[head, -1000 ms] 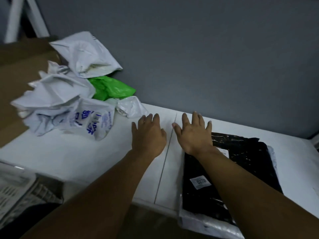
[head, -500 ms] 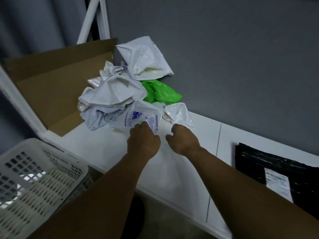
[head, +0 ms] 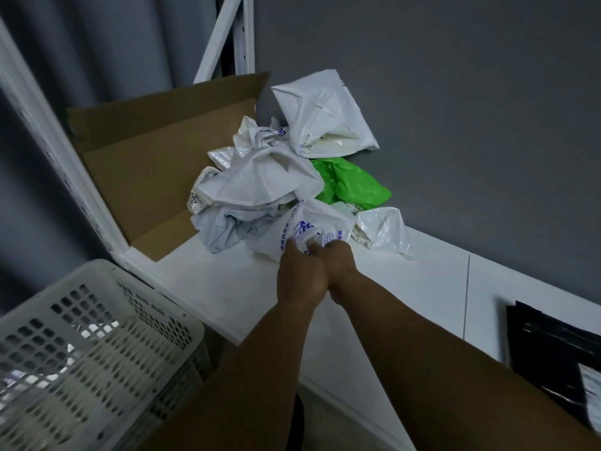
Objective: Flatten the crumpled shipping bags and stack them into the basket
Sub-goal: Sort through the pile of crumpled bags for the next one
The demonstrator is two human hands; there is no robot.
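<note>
A heap of crumpled shipping bags lies at the back of the white table [head: 406,288]. At its front is a white bag with blue print [head: 312,222]. My left hand [head: 300,275] and my right hand [head: 340,265] are side by side, both pinching that bag's near edge. Behind it lie a grey-white bag [head: 260,177], a green bag [head: 351,187], a large white mailer [head: 322,115] leaning on the wall, and a small glossy white bag [head: 383,232]. A flat black bag [head: 553,349] with a label lies at the right edge. The white slotted basket [head: 81,353] stands low at the left.
An opened cardboard box [head: 146,164] stands on the table's left end, behind the heap. A white shelf post [head: 58,151] runs diagonally past the box. A grey wall backs the table. A seam [head: 466,294] divides the tabletop.
The view swung left from the black bag to the heap. Both hands left the tabletop beside the black bag, reached the heap, came together and closed on the blue-printed bag.
</note>
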